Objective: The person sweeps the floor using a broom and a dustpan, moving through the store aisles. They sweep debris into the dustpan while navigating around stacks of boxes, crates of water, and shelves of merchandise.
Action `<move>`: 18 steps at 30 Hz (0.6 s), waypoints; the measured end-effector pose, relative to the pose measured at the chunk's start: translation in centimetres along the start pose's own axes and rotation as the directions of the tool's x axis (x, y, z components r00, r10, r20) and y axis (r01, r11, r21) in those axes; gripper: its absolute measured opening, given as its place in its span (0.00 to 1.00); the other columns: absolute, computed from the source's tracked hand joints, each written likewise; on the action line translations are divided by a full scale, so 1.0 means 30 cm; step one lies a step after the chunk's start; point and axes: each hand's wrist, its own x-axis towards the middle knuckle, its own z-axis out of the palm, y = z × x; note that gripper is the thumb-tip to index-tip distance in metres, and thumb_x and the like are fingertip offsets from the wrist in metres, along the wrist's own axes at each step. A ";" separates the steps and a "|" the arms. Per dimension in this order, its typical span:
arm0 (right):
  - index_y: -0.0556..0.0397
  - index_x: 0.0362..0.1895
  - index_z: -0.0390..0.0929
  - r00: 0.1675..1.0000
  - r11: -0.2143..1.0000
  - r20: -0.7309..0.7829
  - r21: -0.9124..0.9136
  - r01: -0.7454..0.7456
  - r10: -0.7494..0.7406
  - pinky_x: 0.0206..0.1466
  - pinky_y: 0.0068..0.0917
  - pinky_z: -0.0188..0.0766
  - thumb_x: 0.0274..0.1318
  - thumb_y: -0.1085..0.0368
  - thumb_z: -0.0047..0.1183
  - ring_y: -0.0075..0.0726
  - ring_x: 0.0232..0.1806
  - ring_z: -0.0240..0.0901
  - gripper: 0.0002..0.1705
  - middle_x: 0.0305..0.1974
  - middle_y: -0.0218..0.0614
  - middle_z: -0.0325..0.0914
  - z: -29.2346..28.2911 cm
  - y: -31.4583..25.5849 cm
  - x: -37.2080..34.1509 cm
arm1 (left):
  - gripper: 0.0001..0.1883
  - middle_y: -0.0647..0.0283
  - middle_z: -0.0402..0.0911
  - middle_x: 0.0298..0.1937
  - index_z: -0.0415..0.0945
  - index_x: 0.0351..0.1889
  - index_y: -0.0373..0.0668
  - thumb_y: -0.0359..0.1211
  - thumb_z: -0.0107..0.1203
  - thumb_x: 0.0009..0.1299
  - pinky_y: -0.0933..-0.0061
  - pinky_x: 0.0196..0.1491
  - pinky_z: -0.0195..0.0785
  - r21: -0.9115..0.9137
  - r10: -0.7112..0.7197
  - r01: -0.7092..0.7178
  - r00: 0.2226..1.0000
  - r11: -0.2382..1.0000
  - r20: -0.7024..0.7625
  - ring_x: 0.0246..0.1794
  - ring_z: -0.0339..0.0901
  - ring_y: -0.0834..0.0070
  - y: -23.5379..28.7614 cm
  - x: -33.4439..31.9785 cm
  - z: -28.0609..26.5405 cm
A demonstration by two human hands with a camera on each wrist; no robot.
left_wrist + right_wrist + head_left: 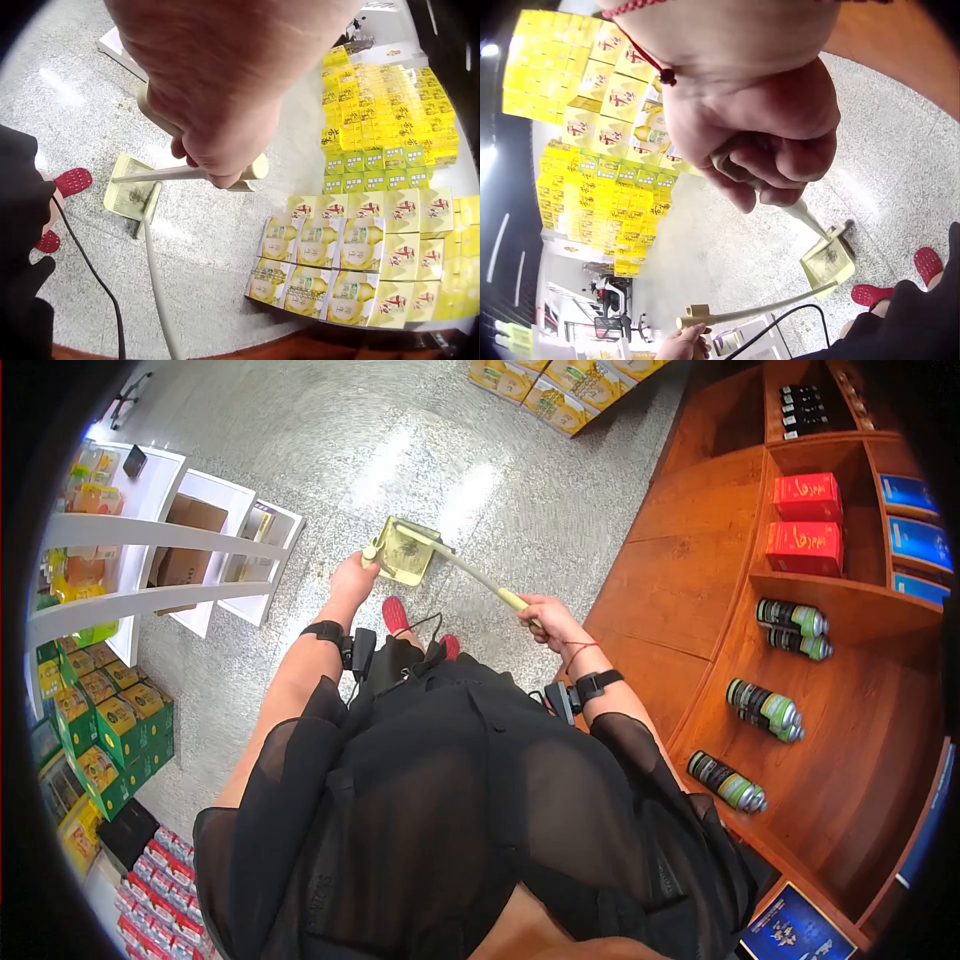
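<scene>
A pale yellow dustpan point(408, 555) with grey debris in it lies on the floor in front of the red shoes. My left hand point(352, 582) grips the top of the dustpan's upright handle; in the left wrist view that hand point(217, 97) is curled round the handle's end point(257, 169). My right hand point(552, 622) grips the yellow-green end of a long stick point(480, 575), whose far end is at the dustpan's edge. In the right wrist view the fingers of my right hand point(757, 142) curl round the stick, and the dustpan point(829, 262) is below.
White shelves point(190, 555) with drinks stand on the left, green boxes point(135, 715) below them. A wooden shelf unit point(660, 570) with cans point(765, 710) and red boxes point(805, 548) curves along the right. Stacked yellow boxes point(565, 405) are ahead.
</scene>
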 end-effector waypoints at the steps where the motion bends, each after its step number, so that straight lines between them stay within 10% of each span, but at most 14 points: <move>1: 0.52 0.43 0.71 1.000 1.000 -0.015 0.020 0.017 -0.017 0.12 0.17 0.43 0.48 0.69 0.47 0.16 0.11 0.48 0.14 0.18 0.24 0.61 0.000 -0.017 -0.017 | 0.17 0.50 0.78 0.37 0.74 0.40 0.44 0.43 0.51 0.58 0.57 0.46 0.65 -0.007 -0.005 0.005 1.000 1.000 -0.004 0.42 0.74 0.54 -0.008 0.023 -0.004; 12: 0.49 0.63 0.55 0.937 0.878 -0.340 0.469 0.094 0.082 0.14 0.14 0.44 0.50 0.69 0.45 0.17 0.12 0.47 0.32 0.21 0.29 0.64 -0.159 -0.085 0.022 | 0.16 0.49 0.77 0.36 0.73 0.38 0.41 0.42 0.50 0.57 0.58 0.45 0.66 -0.034 0.091 -0.088 0.991 0.996 0.099 0.41 0.73 0.53 -0.063 0.277 -0.188; 18: 0.49 0.32 0.60 0.909 0.777 -0.391 0.614 0.141 0.144 0.11 0.16 0.44 0.53 0.65 0.44 0.19 0.11 0.52 0.06 0.19 0.31 0.64 -0.096 -0.217 0.323 | 0.17 0.49 0.78 0.36 0.73 0.40 0.41 0.43 0.51 0.58 0.57 0.45 0.66 -0.036 0.082 -0.078 0.988 0.996 0.132 0.41 0.74 0.53 -0.166 0.399 -0.304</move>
